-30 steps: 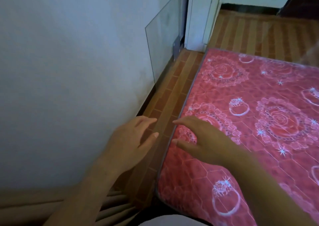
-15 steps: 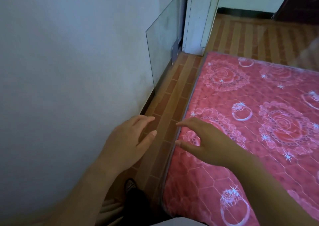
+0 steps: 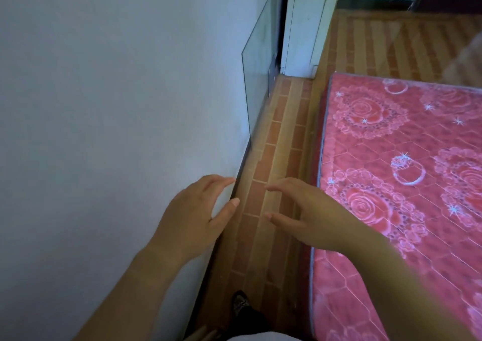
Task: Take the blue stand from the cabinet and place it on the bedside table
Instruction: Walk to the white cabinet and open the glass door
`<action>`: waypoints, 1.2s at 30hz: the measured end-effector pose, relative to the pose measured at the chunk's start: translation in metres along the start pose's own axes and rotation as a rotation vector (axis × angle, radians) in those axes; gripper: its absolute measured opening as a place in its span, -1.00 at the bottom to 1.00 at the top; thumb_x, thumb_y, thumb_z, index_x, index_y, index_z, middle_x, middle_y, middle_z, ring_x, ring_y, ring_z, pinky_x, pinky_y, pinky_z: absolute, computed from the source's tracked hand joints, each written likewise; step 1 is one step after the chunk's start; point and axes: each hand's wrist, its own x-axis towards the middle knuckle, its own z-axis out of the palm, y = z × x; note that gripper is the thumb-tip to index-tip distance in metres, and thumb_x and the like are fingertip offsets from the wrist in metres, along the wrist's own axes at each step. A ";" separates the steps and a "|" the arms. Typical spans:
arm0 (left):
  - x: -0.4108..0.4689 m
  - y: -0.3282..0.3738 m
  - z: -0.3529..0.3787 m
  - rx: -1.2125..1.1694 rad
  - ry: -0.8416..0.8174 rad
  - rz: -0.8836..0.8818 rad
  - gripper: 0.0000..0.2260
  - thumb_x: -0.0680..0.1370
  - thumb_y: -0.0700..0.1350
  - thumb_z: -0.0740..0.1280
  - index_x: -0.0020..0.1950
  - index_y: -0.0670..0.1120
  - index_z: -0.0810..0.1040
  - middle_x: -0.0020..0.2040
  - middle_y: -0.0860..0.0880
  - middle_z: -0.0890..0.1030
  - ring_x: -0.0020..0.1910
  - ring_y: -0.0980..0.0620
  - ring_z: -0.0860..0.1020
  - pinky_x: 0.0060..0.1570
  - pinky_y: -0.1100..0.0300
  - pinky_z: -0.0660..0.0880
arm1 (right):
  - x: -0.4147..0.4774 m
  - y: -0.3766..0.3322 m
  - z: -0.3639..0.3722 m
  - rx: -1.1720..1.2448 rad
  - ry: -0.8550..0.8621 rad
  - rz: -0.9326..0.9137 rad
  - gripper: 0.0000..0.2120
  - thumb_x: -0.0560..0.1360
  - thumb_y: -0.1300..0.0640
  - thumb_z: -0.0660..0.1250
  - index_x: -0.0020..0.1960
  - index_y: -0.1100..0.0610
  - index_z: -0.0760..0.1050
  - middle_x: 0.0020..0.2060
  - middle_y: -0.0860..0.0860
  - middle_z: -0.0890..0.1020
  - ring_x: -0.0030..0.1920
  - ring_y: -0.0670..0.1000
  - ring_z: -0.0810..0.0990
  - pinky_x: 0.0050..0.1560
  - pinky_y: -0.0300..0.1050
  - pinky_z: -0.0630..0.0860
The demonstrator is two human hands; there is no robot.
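Note:
No blue stand, cabinet or bedside table is in view. My left hand (image 3: 194, 217) is held out in front of the white wall, fingers apart and holding nothing. My right hand (image 3: 305, 213) hovers over the narrow strip of floor, also with fingers spread and nothing in it. The two hands are a short gap apart, palms turned toward each other.
A white wall (image 3: 117, 106) fills the left. A glass pane (image 3: 258, 61) leans against it further ahead. A brick-patterned floor strip (image 3: 276, 158) runs between the wall and a red rose-patterned mattress (image 3: 404, 184). A white door frame (image 3: 302, 27) stands beyond. My foot (image 3: 241, 301) shows below.
The view has shifted forward and left along the floor strip. My right hand has moved off the mattress edge to over the floor. Both hands stay open and apart.

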 end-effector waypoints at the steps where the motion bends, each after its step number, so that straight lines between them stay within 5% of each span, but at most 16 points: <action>1: 0.002 -0.008 -0.004 0.007 -0.005 -0.004 -0.46 0.44 0.29 -0.04 0.39 0.17 0.26 0.40 0.14 0.34 0.35 0.14 0.33 0.29 0.21 0.25 | 0.007 -0.003 0.003 0.000 -0.013 0.002 -0.48 0.43 -0.24 0.24 0.33 -0.08 0.33 0.29 -0.11 0.45 0.19 -0.07 0.48 0.24 -0.04 0.42; 5: 0.016 -0.028 -0.012 0.025 -0.016 -0.021 -0.45 0.42 0.30 -0.05 0.39 0.21 0.24 0.43 0.15 0.31 0.37 0.11 0.31 0.31 0.17 0.26 | 0.030 -0.013 0.011 -0.004 -0.038 0.013 -0.47 0.42 -0.24 0.23 0.35 -0.11 0.31 0.33 -0.15 0.41 0.26 -0.11 0.42 0.26 -0.16 0.35; 20: 0.108 -0.032 -0.035 -0.028 -0.053 0.140 -0.46 0.43 0.28 -0.04 0.38 0.19 0.25 0.41 0.17 0.32 0.36 0.14 0.32 0.21 0.28 0.18 | 0.088 0.001 -0.025 -0.004 0.076 0.091 -0.47 0.41 -0.29 0.20 0.32 -0.11 0.33 0.32 -0.16 0.41 0.28 -0.14 0.39 0.28 -0.11 0.37; 31: 0.311 0.032 -0.028 -0.054 -0.140 0.248 -0.47 0.46 0.30 -0.04 0.39 0.18 0.25 0.42 0.16 0.32 0.37 0.14 0.30 0.26 0.24 0.20 | 0.182 0.107 -0.137 -0.039 0.107 0.211 -0.50 0.44 -0.20 0.27 0.33 -0.08 0.34 0.28 -0.17 0.41 0.26 -0.18 0.38 0.14 -0.39 0.23; 36: 0.411 0.067 -0.032 -0.086 -0.107 0.266 -0.46 0.45 0.30 -0.03 0.39 0.16 0.27 0.41 0.13 0.34 0.36 0.11 0.32 0.34 0.07 0.30 | 0.234 0.163 -0.200 -0.053 0.133 0.222 -0.50 0.45 -0.20 0.25 0.33 -0.07 0.34 0.29 -0.16 0.41 0.25 -0.18 0.39 0.12 -0.47 0.20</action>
